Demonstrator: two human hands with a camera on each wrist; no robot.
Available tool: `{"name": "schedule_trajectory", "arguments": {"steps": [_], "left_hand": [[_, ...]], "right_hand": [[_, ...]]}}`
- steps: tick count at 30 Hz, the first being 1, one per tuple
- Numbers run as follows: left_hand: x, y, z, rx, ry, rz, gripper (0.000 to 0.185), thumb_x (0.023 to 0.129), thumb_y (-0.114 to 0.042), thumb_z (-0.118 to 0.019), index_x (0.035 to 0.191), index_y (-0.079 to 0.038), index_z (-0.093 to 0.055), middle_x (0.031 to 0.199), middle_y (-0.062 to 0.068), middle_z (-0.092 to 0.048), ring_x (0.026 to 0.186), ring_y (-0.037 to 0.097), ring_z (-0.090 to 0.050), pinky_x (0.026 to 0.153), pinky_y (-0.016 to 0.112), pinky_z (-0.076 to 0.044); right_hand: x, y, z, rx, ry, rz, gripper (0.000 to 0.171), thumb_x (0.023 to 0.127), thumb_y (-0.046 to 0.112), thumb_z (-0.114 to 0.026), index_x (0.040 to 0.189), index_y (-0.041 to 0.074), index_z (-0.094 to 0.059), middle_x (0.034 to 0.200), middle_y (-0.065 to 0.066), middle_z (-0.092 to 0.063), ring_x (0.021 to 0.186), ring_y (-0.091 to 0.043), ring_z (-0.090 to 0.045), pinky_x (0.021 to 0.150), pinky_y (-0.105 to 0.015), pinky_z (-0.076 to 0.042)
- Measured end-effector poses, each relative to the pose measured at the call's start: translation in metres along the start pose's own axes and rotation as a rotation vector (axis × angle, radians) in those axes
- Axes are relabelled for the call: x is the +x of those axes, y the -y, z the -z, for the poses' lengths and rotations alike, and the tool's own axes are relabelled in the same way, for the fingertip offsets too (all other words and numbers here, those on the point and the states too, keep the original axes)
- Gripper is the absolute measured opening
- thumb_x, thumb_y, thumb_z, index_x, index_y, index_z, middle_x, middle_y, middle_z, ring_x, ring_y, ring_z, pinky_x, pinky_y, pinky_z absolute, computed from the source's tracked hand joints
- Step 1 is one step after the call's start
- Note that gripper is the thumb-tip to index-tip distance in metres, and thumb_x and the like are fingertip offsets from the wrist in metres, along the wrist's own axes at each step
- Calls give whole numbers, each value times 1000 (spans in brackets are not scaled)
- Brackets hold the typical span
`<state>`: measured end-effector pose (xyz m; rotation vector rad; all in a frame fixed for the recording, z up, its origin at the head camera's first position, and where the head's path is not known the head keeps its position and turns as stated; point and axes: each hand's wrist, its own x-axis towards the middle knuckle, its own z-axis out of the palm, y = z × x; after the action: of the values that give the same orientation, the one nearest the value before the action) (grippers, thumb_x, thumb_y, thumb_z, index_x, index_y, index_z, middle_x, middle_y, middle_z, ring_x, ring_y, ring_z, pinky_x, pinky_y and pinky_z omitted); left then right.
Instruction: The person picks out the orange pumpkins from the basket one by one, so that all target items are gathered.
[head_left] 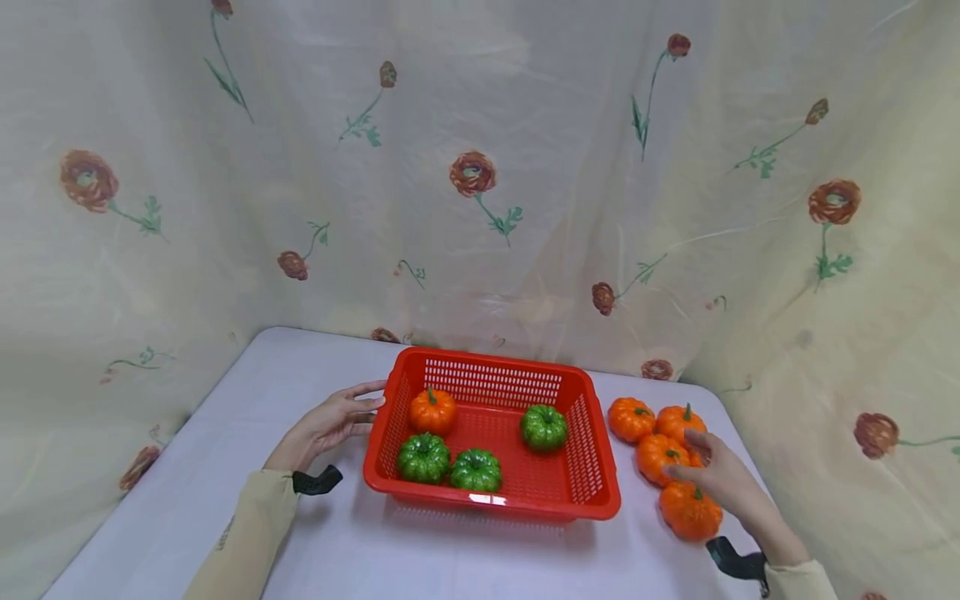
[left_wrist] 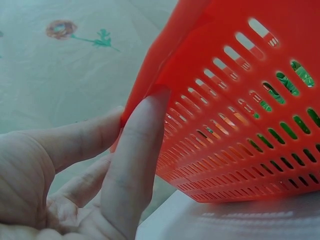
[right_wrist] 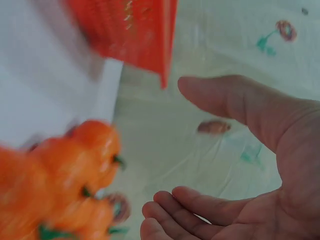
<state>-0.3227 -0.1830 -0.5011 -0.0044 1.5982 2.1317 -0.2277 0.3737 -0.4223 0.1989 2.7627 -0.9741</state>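
The left hand point(head_left: 327, 424) rests straight fingers point(left_wrist: 132, 165) against the left wall of the red basket point(head_left: 585, 454), its grip wide and holding nothing. The basket sits mid-bench point(head_left: 225, 433) with one orange pumpkin point(head_left: 432, 411) and three green ones inside. The right hand point(head_left: 723, 481) hovers, grip wide and empty, over four orange pumpkins point(head_left: 688, 510) just right of the basket

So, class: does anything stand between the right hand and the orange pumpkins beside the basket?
Nothing visible does. The right hand hovers open right over the orange pumpkins on the table, right of the red basket.
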Motion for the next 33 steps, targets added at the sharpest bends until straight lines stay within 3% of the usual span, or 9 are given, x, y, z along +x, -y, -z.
{"name": "schedule_trajectory", "arguments": {"steps": [11,18,27,33], "left_hand": [[1,1,2,-3,-2,-6,63,94,-13,-62,150,-11,-33,114,7,-65,89,17,-68,78,31,-60],[2,1,1,-7,-8,-2,63,94,-12,-62,150,-10,-33,114,6,-65,90,17,-68,80,32,-60],[2,2,1,-5,5,-1,62,95,-13,-61,150,-10,-32,113,6,-65,89,16,-67,79,30,-60],[2,1,2,-2,7,-2,62,95,-13,-61,150,-10,-32,113,6,-65,89,16,-67,78,30,-60]], "right_hand": [[21,84,-12,24,20,262,81,85,40,-72,144,0,-34,145,-25,-41,133,-43,-39,105,-61,-40],[48,127,-33,71,159,403,74,84,29,-74,142,-2,-39,143,-23,-45,136,-42,-38,112,-55,-35],[71,160,-64,97,288,498,73,84,26,-75,142,-1,-39,145,-22,-44,137,-37,-40,112,-54,-35],[81,184,-92,93,340,485,73,81,23,-77,141,2,-42,144,-16,-47,135,-33,-42,111,-49,-39]]}}
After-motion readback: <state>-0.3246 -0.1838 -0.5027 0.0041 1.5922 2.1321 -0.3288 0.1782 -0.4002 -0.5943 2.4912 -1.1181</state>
